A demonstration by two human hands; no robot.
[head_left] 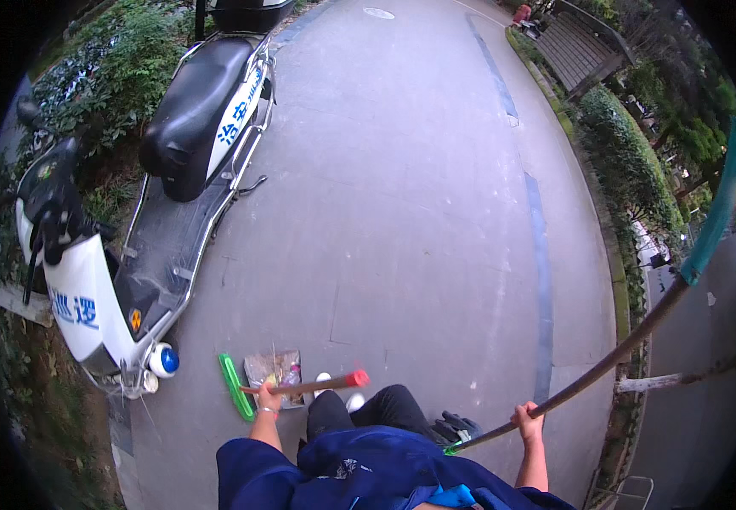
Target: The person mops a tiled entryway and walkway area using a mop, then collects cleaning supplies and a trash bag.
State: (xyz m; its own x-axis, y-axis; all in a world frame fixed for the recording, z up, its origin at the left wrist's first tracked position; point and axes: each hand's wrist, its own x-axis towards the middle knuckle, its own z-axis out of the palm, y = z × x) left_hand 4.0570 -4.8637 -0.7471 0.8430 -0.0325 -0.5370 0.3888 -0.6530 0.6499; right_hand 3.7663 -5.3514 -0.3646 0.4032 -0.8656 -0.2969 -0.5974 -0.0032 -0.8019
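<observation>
My left hand (268, 398) is closed around a brown stick with a red end cap (321, 386). The stick's far end meets a green broom head (234, 387) on the pavement, so it looks like the broom's handle. Just right of the broom head lies a dustpan (273, 367) with litter in it. My right hand (528, 422) grips a long brown pole (589, 376) that slants up to the right. A teal sleeve (719, 204) covers its upper end; its lower end is green and partly hidden by my jacket. Beside that end is a dark, glove-like item (457, 427).
A white and black scooter (189, 153) stands at the left by shrubs (121, 76). Grey pavement (385, 212) stretches ahead. A kerb (610, 246) with a hedge (623, 140) runs along the right, and a slatted bench (576, 51) sits farther off. My shoes show beside the dustpan.
</observation>
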